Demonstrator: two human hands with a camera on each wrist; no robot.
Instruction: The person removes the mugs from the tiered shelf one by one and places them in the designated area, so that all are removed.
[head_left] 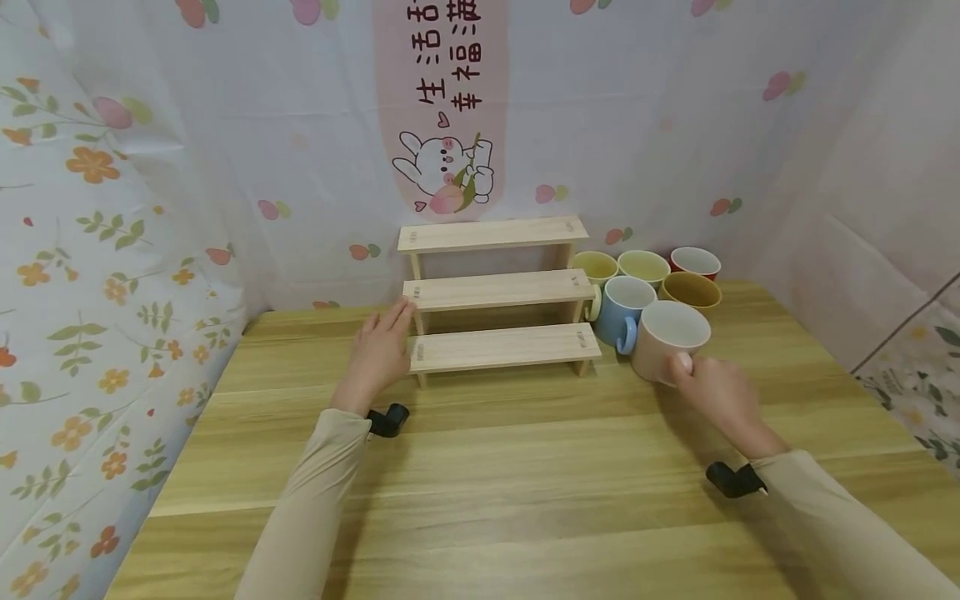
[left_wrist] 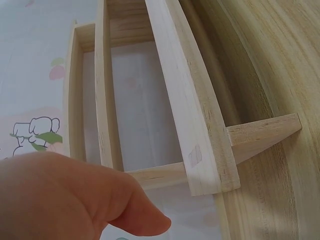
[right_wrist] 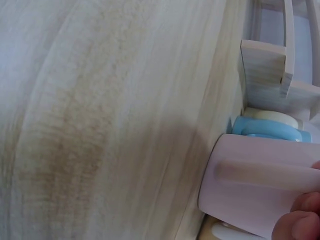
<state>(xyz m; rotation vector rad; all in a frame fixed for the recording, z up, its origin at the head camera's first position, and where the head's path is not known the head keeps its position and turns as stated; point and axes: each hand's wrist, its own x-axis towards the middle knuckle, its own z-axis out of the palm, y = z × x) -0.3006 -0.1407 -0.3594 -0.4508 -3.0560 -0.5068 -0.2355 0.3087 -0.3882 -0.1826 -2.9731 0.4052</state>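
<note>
A pale pink mug (head_left: pixel 651 354) with a white inside stands at the front of the group of mugs. My right hand (head_left: pixel 716 396) grips its handle, fingers and thumb closing on it; the right wrist view shows that handle (right_wrist: pixel 255 175) and some fingertips (right_wrist: pixel 300 225). My left hand (head_left: pixel 378 354) is at the left end of a three-step wooden rack (head_left: pixel 502 347), its straight fingers at the middle board's end. In the left wrist view the thumb (left_wrist: pixel 145 217) stretches out beside the rack's side.
Behind the pink mug stand a light blue mug (head_left: pixel 617 312), a brown mug (head_left: pixel 697 302), a red one (head_left: pixel 718 273) with a white inside, and yellowish mugs (head_left: pixel 643 268). The wooden table (head_left: pixel 525 492) meets patterned cloth (head_left: pixel 300 167) at the back and sides.
</note>
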